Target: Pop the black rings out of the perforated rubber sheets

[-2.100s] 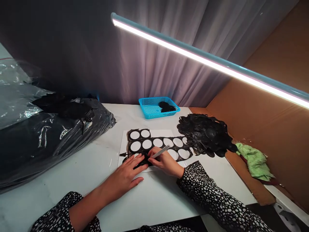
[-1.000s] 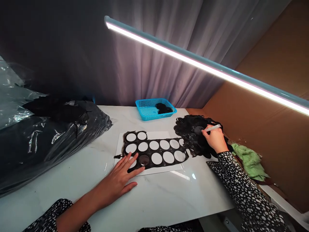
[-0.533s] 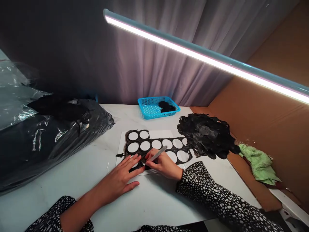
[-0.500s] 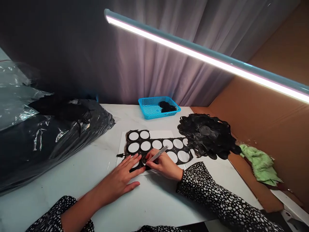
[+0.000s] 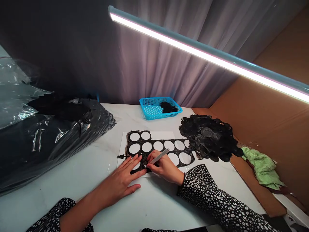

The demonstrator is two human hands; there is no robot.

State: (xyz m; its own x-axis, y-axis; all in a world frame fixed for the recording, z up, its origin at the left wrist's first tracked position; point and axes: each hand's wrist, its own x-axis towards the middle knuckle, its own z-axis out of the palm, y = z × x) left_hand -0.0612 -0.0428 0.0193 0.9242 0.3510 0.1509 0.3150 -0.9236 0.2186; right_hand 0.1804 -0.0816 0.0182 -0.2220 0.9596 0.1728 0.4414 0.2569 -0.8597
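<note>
punched black sheet lay flat on a white card, its rows of round holes showing white, and the card sat on a pale marble desk. the right hand had a narrow grip, pinching a slim white craft knife with its tip down at a round cut near the sheet's lower left end. the left hand lay open and wide, its fingers spread on the sheet just beside that cut. a heap of black discs touched the sheet's right end. beyond the card stood a blue basket holding a few black discs. a bulging black plastic bag lay at the left, and a green cloth lay at the right, past the desk's edge.
</note>
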